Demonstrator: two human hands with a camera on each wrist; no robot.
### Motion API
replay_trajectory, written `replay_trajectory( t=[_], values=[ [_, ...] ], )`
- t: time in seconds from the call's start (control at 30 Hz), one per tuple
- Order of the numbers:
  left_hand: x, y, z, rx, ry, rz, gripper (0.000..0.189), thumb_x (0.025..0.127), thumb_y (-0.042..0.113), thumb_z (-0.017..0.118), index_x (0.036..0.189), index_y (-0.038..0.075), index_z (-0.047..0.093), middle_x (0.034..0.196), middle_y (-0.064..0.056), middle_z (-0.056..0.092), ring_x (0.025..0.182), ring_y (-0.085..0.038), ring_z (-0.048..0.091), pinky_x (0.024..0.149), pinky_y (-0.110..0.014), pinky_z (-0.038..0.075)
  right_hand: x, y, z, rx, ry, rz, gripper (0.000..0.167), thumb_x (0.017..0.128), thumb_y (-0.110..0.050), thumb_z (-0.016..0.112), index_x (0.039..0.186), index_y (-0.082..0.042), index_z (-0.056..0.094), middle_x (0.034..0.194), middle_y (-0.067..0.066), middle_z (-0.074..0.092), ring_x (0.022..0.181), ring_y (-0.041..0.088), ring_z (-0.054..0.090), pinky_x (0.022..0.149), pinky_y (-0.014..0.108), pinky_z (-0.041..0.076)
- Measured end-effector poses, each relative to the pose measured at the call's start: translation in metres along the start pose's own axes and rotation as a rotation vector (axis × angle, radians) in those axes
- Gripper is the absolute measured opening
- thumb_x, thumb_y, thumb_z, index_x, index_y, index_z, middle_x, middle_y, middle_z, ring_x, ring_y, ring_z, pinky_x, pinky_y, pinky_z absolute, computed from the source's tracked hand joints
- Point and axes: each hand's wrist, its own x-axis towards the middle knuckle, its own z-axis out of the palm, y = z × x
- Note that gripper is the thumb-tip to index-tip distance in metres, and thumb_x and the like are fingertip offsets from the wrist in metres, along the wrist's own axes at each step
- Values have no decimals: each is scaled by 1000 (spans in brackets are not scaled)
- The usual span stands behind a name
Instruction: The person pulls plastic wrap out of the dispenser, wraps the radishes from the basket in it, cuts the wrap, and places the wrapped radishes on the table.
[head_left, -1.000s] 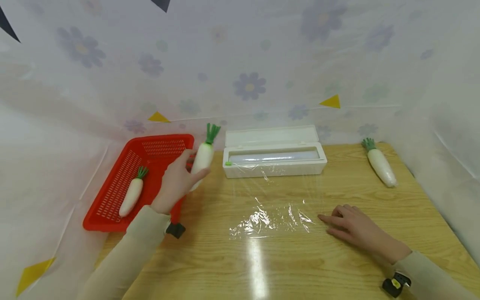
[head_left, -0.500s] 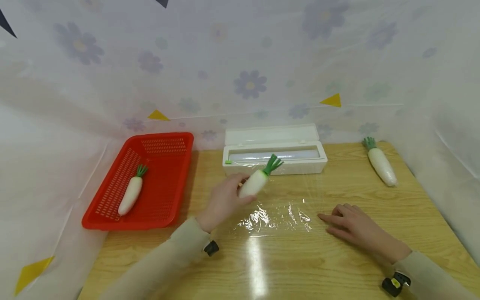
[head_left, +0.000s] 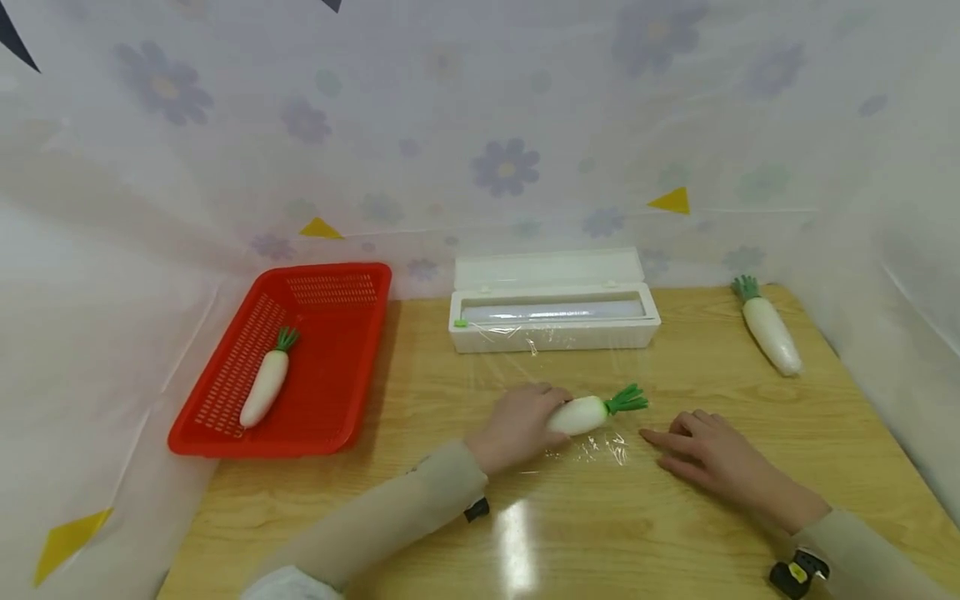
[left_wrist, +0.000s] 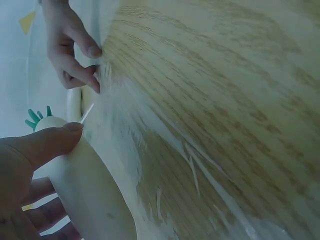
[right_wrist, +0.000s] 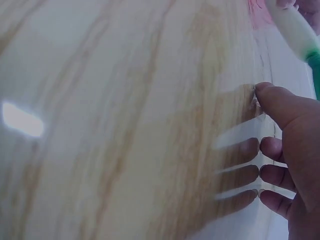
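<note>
My left hand [head_left: 521, 425] grips a white radish [head_left: 579, 415] with green leaves, held low over the sheet of cling film [head_left: 600, 450] on the table. In the left wrist view, the thumb lies along the top of the radish [left_wrist: 90, 185], its leaf end pointing away. My right hand [head_left: 708, 454] rests on the table to the right, index finger and thumb spread apart at the film's right edge. The right wrist view shows its fingertips [right_wrist: 272, 150] against the tabletop. The film runs from a roll in a white dispenser box [head_left: 555, 337] with its lid up.
A red plastic basket [head_left: 367, 367] stands on the left with another radish [head_left: 265, 387] in it. At the back right lies a radish [head_left: 772, 337] with a shiny wrapped surface. Patterned white sheeting [head_left: 420, 150] encloses the wooden table [head_left: 420, 533] at the back and sides.
My left hand has carried the radish from beside the basket rightward and down over the film, and the radish has turned from upright to nearly level. My right hand has stayed in place.
</note>
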Motion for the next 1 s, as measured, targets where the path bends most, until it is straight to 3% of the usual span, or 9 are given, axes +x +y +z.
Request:
replay_trajectory(
  t=[0.23,0.47,0.77,1.0],
  values=[
    [3,0,11,93,-8,-3,55,91,39,80,139,18,62,134,-2,66,122,-24,61,105,-44,49,-1,1,1,7,4,4,51,86,-23,85,135,-24,72,97,-19,53,80,-2,39,68,26,36],
    [3,-3,20,143,15,-1,55,91,42,81,138,20,63,135,0,66,120,-21,60,100,-42,51,-2,0,0,13,7,3,51,86,-23,85,135,-22,72,97,-19,53,81,-2,38,68,26,35],
    [2,-7,20,99,0,-15,56,93,48,75,140,20,63,137,0,65,125,-22,59,107,-47,47,-1,-1,-2,7,16,1,53,85,-23,86,136,-23,72,97,-19,53,81,-2,38,68,27,35],
    [0,-9,19,119,37,38,50,95,48,74,136,21,65,136,2,66,128,-20,57,106,-43,46,-2,0,0,6,7,12,50,86,-24,85,134,-24,72,97,-19,53,81,-2,39,68,27,36]
  ],
)
